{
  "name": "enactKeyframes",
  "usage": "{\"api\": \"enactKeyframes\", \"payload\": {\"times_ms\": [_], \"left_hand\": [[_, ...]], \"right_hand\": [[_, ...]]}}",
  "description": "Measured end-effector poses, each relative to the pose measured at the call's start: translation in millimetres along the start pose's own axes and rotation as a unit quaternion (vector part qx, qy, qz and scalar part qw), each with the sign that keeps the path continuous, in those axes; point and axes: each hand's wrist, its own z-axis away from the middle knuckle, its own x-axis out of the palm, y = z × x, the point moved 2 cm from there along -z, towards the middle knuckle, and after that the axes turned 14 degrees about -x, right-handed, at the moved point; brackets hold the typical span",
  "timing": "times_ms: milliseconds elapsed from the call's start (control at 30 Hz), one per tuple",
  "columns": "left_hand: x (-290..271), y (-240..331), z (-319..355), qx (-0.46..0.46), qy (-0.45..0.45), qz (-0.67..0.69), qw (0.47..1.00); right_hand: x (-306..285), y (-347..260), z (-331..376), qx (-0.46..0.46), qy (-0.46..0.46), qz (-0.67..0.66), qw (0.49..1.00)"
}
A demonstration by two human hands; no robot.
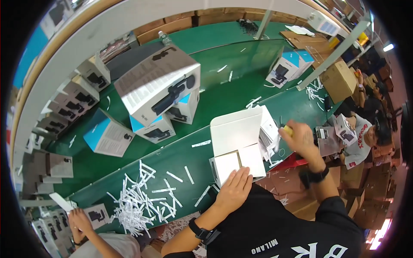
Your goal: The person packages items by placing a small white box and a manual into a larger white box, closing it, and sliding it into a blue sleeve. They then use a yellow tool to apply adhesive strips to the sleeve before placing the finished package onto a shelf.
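Observation:
Before me on the green bench is an open white carton (236, 122), its lid flap raised at the far side. A white inner box (228, 165) fills its left part, and a white panel (251, 158) lies at the right. My left hand (234, 187) rests with outstretched fingers on the carton's near edge and inner box. My right hand (300, 136) is to the right of the carton, closed around a small yellow object (288, 130) whose kind I cannot make out. Beside it lies a stack of white papers (269, 131).
A heap of white paper strips (137, 200) covers the bench at left. Printed product boxes (159, 90) stand across the green belt, more at far left (92, 73) and far right (284, 69). A metal post (335, 53) rises at right. Co-workers' hands (79, 221) handle boxes on both sides.

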Motion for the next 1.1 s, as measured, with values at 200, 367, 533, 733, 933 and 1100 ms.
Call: {"api": "enactKeyframes", "payload": {"times_ms": [200, 367, 533, 733, 933, 1100], "left_hand": [[-6.0, 19.8, -17.9, -0.061, -0.029, 0.040, 0.997], [-10.3, 17.4, -35.5, -0.093, -0.012, 0.071, 0.993], [-2.6, -8.7, -18.3, -0.328, -0.146, 0.522, 0.773], [1.7, 14.6, -28.9, -0.304, -0.194, 0.710, 0.605], [13.7, 24.4, -20.9, -0.303, -0.160, 0.664, 0.664], [7.5, 25.3, -18.4, -0.247, -0.168, 0.618, 0.727]], "right_hand": [[52.1, 53.5, -49.5, -0.055, 0.032, -0.092, 0.994], [30.2, -11.3, -61.0, 0.043, 0.066, -0.581, 0.810], [-10.8, -28.8, 11.2, -0.067, -0.162, -0.487, 0.856], [-25.0, -46.7, 73.5, -0.163, -0.022, -0.275, 0.947], [-19.8, -71.4, 84.1, 0.000, -0.005, -0.273, 0.962], [16.0, -72.8, 92.6, 0.078, 0.052, -0.416, 0.905]]}}
